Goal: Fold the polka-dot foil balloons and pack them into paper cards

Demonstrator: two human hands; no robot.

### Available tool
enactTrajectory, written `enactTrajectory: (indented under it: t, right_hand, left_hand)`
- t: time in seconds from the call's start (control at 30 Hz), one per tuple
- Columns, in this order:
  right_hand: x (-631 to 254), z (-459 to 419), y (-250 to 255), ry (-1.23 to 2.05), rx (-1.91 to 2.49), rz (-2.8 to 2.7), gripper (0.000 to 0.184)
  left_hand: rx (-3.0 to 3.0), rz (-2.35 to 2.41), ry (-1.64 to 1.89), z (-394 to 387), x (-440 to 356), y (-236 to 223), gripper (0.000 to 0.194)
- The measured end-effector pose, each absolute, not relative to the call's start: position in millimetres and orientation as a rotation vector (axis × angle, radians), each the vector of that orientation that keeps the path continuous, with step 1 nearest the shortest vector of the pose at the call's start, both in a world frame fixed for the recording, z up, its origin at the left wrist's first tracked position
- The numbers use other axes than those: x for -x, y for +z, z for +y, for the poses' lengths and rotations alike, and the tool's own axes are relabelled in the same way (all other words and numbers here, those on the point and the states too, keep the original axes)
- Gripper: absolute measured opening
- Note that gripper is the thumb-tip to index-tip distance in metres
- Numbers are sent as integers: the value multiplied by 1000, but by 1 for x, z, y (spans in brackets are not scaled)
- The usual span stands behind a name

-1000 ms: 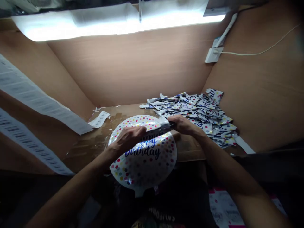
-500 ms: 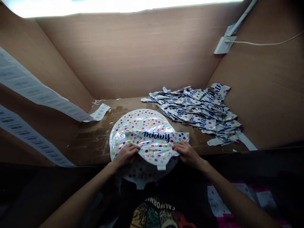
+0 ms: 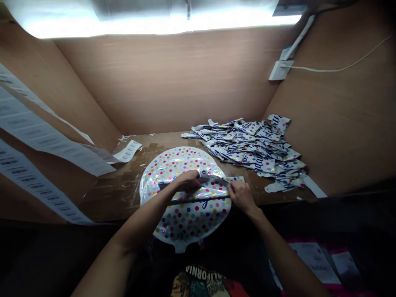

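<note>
Head cam view: I'm folding a polka-dot foil balloon (image 3: 192, 218), which lies on the wooden bench (image 3: 117, 194) with a strip (image 3: 213, 192) folded across it. My left hand (image 3: 188, 181) has its fingers together, pinching the fold; my right hand (image 3: 243, 197) is clamped on the strip's end. That crease wants pressing flat. Other folded balloons sit loose in a heap (image 3: 247, 144) just beyond.

Under the left hand (image 3: 187, 180) and right hand (image 3: 243, 197), the foil balloon (image 3: 192, 218) shines white and silver, scattered with pink, yellow, blue and teal polka dots. Beyond the right hand, the folded balloons (image 3: 247, 144) repeat those dots with navy script. Left of the left hand, white label strips (image 3: 46, 142) carry black barcodes. The bench (image 3: 105, 202) is tan-brown.
</note>
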State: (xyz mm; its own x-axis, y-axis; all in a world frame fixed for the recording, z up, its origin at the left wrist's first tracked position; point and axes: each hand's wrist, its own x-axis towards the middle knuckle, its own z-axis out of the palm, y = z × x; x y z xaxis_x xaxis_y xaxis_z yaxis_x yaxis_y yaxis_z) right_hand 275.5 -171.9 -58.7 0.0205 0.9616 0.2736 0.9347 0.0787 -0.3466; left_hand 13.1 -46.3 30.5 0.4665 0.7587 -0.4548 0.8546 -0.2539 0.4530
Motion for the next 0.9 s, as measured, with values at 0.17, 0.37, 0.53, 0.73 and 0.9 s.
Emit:
enactTrajectory:
  t: [0.17, 0.37, 0.53, 0.73, 0.9]
  right_hand:
    - [-259, -185, -46, 442, 1627, -1084, 49]
    - [-216, -168, -20, 1658, 981, -875, 49]
    - [-213, -160, -16, 1632, 945, -804, 22]
    - [-221, -141, -29, 1401, 1058, -992, 11]
    - [-227, -144, -29, 1544, 1059, -960, 34]
  left_hand:
    - [-1639, 971, 262, -76, -7, 36, 23]
    - [-1389, 1146, 540, -124, 0, 28, 34]
    - [-1316, 1044, 755, -135, 5, 19, 14]
    - [-898, 843, 712, -143, 11, 12, 41]
    - [-1102, 966, 603, -159, 11, -6, 37]
